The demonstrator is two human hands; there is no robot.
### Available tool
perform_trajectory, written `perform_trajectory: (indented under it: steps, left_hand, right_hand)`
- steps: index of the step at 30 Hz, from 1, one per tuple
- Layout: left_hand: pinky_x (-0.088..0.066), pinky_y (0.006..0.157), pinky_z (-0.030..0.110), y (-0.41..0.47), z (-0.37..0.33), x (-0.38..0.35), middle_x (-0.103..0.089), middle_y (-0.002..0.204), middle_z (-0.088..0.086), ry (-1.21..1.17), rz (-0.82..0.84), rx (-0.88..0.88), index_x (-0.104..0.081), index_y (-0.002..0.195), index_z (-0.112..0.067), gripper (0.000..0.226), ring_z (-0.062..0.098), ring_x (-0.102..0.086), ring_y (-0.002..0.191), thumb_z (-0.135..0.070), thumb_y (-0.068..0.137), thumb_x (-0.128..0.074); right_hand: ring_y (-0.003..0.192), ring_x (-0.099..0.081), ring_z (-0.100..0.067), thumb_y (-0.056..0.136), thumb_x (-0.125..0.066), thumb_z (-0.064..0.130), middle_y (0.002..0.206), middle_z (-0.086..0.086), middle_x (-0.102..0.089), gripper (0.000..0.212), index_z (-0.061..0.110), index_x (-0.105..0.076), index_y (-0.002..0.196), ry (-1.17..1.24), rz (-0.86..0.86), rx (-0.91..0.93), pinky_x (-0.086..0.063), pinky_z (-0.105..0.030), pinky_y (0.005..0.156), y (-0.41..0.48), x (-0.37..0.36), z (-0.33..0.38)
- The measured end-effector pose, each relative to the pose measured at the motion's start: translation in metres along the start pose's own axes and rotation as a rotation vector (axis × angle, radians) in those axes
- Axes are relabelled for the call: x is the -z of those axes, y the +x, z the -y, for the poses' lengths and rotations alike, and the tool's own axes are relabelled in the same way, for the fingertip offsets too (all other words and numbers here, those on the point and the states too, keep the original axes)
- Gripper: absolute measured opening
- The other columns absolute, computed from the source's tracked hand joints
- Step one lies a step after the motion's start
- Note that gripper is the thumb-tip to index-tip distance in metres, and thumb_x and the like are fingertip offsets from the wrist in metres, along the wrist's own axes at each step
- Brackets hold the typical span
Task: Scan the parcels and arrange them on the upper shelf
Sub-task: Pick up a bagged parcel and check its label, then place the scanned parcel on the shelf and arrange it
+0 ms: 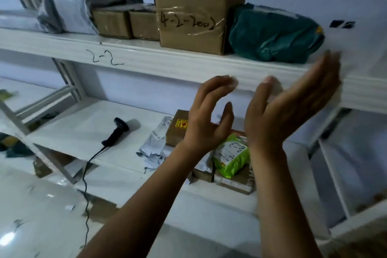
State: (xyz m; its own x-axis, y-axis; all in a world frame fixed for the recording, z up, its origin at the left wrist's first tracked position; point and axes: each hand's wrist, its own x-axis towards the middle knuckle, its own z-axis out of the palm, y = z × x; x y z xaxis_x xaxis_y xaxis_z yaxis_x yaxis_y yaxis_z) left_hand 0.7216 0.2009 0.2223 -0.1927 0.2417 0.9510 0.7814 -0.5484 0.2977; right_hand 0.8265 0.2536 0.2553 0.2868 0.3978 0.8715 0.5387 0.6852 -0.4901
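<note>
Both hands are empty, left hand (206, 118) and right hand (293, 102) up with fingers loose just below the upper shelf (167, 58). Big taped box (194, 19) and teal bag (274, 33) sit on that shelf; the scanner (116, 132) lies below it.

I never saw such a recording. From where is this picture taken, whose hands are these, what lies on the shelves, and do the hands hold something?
There is no machine here. A person wears a camera on the head, so the single picture looks down at that person's own arms. The left hand and the right hand are raised before the upper shelf, fingers relaxed, holding nothing. On that shelf stand a large cardboard box, a dark green bag, small boxes and grey bags. On the lower shelf lie a black scanner and more parcels, among them a light green packet.
</note>
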Motion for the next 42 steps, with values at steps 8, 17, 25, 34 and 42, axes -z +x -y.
perform_trajectory:
  steps: [8,17,25,34,42]
  left_hand:
    - [-0.043,0.11,0.042,-0.089,0.096,0.058,-0.05,0.14,0.007,0.335,0.017,0.898,-0.052,0.14,-0.016,0.052,0.022,-0.049,0.131,-0.023,0.091,-0.071]
    - [-0.054,0.08,0.031,-0.107,0.165,0.087,-0.075,0.107,0.004,0.093,0.351,1.446,-0.066,0.114,-0.021,0.048,0.016,-0.07,0.089,-0.062,0.09,-0.067]
    - [-0.056,0.077,0.024,-0.09,0.215,0.227,-0.079,0.099,0.004,-0.082,0.044,1.297,-0.073,0.117,-0.012,0.032,0.015,-0.076,0.091,-0.036,0.097,-0.07]
    - [-0.057,0.097,0.047,-0.143,0.332,0.337,-0.075,0.112,0.011,0.139,0.109,1.617,-0.07,0.112,-0.019,0.033,0.031,-0.072,0.103,-0.042,0.09,-0.06]
    - [-0.05,0.098,0.044,-0.194,0.424,0.319,-0.052,0.13,0.01,0.724,0.873,1.477,-0.048,0.137,-0.015,0.054,0.032,-0.051,0.125,-0.034,0.091,-0.07]
  right_hand:
    - [0.122,-0.061,-0.023,0.097,-0.055,0.004,0.139,-0.013,-0.06,0.05,0.009,-0.049,0.147,0.281,0.736,-0.65,-0.051,-0.035,0.097,-0.154,-0.048,-0.002]
    - [0.107,-0.062,-0.027,0.103,-0.049,0.033,0.123,-0.007,-0.067,0.03,0.019,-0.061,0.128,0.102,1.088,-0.896,-0.049,-0.042,0.094,-0.193,-0.12,0.026]
    - [0.09,-0.069,-0.006,0.1,-0.065,0.03,0.117,0.001,-0.068,0.023,0.025,-0.056,0.12,0.483,0.87,-1.013,-0.063,-0.037,0.077,-0.267,-0.198,0.144]
    - [0.097,-0.068,-0.021,0.094,-0.072,0.019,0.114,-0.005,-0.066,0.032,0.013,-0.054,0.12,0.476,0.765,-1.388,-0.062,-0.051,0.086,-0.355,-0.273,0.204]
    - [0.095,-0.063,-0.024,0.094,-0.073,0.016,0.097,0.008,-0.057,0.033,0.009,-0.055,0.12,0.329,0.751,-1.481,-0.061,-0.052,0.084,-0.376,-0.35,0.176]
